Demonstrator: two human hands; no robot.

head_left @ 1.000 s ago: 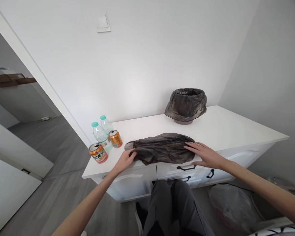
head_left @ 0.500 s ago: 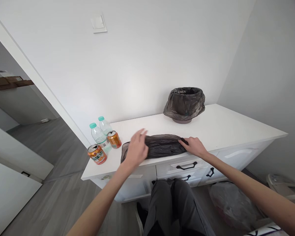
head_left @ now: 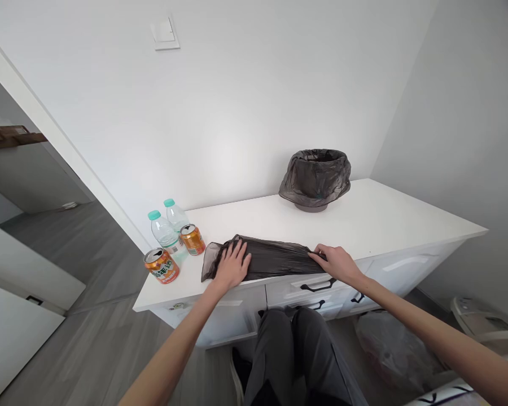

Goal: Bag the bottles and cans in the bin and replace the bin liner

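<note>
A dark translucent plastic bag (head_left: 279, 260) lies in a long flat strip along the front edge of the white cabinet top (head_left: 389, 220). My left hand (head_left: 233, 264) rests palm down on the bag's left part, fingers spread. At the bag's right end, my right hand (head_left: 334, 262) pinches the plastic between thumb and fingers. The bag looks taut between both hands, and its left end spreads loosely past my left fingers. Behind it, towards the wall, stands a round bin (head_left: 315, 177) lined with a similar dark bag.
Left of the bag stand two orange cans (head_left: 163, 267) and two clear bottles (head_left: 163, 230) with teal caps. Black-handled drawers (head_left: 319, 286) are below the top. A filled clear bag (head_left: 393, 344) sits on the floor at the lower right.
My left hand has come down onto the bag and lies flat there. The bag is now smoother and straighter. My right hand still pinches its end, slightly lower.
</note>
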